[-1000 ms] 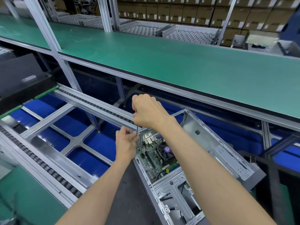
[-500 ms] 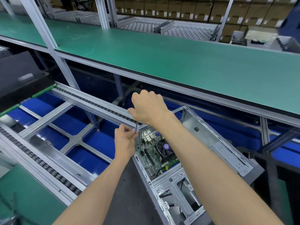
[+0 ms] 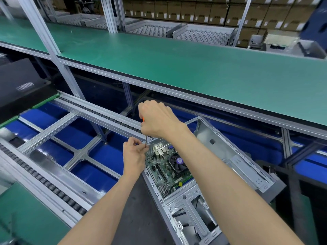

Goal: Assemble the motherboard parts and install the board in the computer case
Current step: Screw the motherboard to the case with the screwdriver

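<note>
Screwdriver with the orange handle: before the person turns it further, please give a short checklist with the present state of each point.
1. Right hand grips the orange-handled screwdriver: ok.
2. Left hand pinches the thin metal shaft low down: ok.
3. Tip seated in a screw: cannot tell, hidden by the fingers.
4. Green motherboard lies inside the open grey metal computer case: ok.
5. Shaft stands roughly upright: ok.
</note>
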`<state>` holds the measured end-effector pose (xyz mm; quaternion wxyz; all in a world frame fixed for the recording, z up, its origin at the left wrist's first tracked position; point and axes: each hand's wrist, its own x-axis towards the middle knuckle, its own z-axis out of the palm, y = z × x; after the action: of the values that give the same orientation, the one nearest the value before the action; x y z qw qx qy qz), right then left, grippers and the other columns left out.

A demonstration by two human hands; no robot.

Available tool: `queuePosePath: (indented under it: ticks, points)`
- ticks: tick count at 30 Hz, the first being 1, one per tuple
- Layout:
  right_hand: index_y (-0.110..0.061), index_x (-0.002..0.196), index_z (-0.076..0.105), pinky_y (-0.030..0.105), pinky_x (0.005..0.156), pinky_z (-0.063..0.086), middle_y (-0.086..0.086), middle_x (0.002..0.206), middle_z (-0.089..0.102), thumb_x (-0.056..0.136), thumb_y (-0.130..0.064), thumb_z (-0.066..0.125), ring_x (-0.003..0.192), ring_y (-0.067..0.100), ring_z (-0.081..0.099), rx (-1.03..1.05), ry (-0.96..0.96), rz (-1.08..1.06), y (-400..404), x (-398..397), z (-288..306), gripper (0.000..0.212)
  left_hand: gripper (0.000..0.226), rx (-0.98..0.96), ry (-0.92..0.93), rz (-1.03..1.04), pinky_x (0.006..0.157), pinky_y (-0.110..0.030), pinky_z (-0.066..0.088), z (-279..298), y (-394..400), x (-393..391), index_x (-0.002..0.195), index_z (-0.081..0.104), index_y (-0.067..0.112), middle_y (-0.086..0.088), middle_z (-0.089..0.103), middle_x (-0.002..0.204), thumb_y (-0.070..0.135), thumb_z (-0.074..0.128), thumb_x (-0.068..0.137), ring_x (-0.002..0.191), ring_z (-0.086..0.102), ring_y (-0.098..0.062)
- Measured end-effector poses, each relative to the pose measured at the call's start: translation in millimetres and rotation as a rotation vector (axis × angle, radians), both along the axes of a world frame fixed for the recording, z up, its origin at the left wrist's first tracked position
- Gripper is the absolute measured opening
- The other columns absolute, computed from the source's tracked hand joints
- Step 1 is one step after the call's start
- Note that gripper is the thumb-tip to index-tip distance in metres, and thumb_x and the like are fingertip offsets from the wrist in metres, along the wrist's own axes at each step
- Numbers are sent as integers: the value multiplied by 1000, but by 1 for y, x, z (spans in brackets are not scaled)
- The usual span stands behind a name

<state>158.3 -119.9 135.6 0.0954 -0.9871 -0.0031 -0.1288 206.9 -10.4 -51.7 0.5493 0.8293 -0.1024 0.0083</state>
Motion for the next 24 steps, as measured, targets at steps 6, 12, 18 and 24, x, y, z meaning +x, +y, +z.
queuePosePath:
  ticks: [6,12,18,24]
  points:
    - [-14,99,46,39,66,32,1,93,43,86,-29,61,79,30,49,-53,28,-14,-3,3,3,25,22,6,16,2,48,-9,39,1,0,0,83,52,8,-16,53,96,-2,72,85,71,46,12]
    - [-14,91,42,38,65,32,1,85,39,95,-26,56,76,28,43,-73,-18,-59,-4,3,0,19,26,-6,35,-12,48,-12,39,0,0,1,81,52,15,-9,52,94,1,72,84,77,51,-16]
    - [-15,103,52,35,63,32,2,98,51,76,-16,61,81,28,50,65,67,40,-6,2,5,28,23,-4,35,-3,48,-12,40,1,0,0,83,52,15,-9,52,95,2,72,85,75,52,-14]
    - [-14,101,50,39,65,32,-1,85,40,93,-31,57,77,28,45,-86,-23,-86,-1,1,0,21,24,-35,72,9,42,-13,37,3,-1,0,83,52,14,-8,50,96,2,72,85,68,52,-18]
